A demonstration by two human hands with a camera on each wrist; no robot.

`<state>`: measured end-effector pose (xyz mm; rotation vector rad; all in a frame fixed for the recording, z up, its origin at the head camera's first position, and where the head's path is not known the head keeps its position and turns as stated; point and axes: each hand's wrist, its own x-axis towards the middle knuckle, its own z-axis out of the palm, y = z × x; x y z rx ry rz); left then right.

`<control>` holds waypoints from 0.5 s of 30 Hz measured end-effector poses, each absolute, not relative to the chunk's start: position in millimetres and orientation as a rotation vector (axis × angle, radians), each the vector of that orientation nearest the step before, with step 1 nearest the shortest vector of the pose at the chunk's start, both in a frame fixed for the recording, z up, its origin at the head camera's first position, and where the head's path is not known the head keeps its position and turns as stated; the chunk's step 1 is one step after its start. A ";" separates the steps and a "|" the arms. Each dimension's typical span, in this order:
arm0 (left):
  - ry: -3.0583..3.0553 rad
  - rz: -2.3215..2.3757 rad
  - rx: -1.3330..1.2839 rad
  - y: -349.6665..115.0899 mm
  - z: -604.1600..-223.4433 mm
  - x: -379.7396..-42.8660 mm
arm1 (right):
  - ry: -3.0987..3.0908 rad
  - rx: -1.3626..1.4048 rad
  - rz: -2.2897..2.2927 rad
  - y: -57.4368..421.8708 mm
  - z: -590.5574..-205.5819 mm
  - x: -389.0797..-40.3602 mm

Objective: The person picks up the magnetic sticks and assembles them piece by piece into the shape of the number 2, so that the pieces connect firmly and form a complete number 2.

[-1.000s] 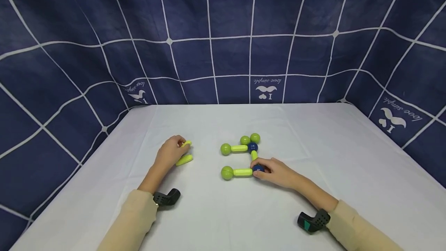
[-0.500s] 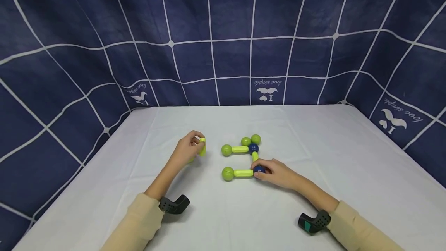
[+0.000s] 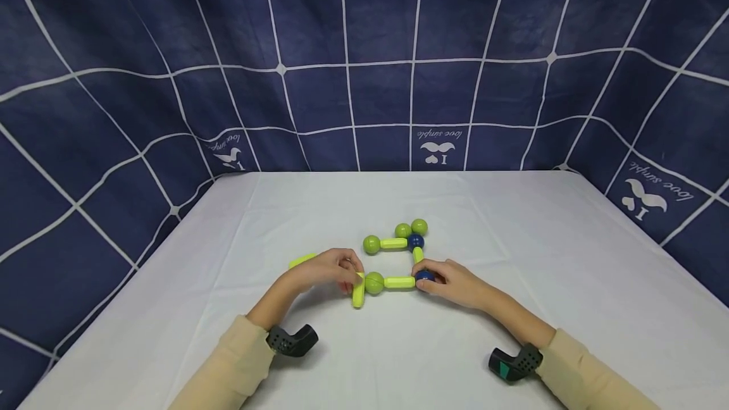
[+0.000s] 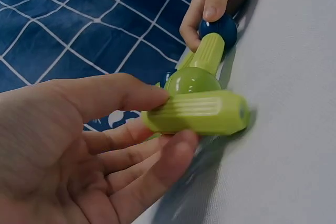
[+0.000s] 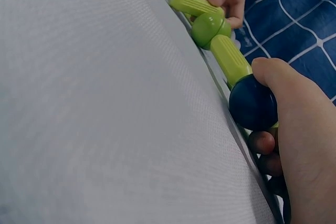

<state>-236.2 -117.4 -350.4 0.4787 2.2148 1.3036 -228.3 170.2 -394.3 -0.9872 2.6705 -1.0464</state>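
Observation:
Pinched between the thumb and fingers of my left hand (image 3: 330, 269) is a yellow-green ribbed rod (image 4: 197, 113), crosswise beside the near green ball (image 3: 374, 283). A second rod (image 3: 400, 282) joins that ball to a dark blue ball (image 5: 253, 102). My right hand (image 3: 455, 282) grips this blue ball, thumb on its side. From there another rod (image 3: 418, 254) runs back to a farther blue ball (image 3: 416, 242). That one connects through a rod (image 3: 393, 243) to a green ball (image 3: 372, 245) on the left, so the pieces form a three-sided shape.
Two loose-looking green balls (image 3: 419, 227) sit against the far blue ball. Another yellow-green rod (image 3: 302, 260) lies on the white tablecloth (image 3: 307, 207), partly behind my left hand. A dark blue gridded curtain (image 3: 376, 93) stands behind and along both sides.
My left hand has picked up a rod at the left and carried it right and nearer, up to the near green ball. My right hand stays on the blue ball.

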 end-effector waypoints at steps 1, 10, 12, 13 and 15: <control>2.185 1.292 0.471 -117.0 -350.5 -235.8 | 2.673 -0.987 -1.043 170.4 -394.6 -228.8; 1.919 1.325 0.417 -107.1 -361.7 -228.1 | 2.671 -0.989 -1.036 170.1 -393.5 -227.8; 1.894 1.355 0.393 -104.9 -364.2 -227.1 | 2.676 -0.990 -1.033 170.0 -393.8 -227.7; 1.882 1.374 0.376 -103.9 -365.3 -226.8 | 2.679 -0.991 -1.031 170.0 -393.9 -227.5; 1.870 1.413 0.342 -102.2 -367.5 -226.4 | 2.682 -0.997 -1.031 170.0 -393.9 -227.2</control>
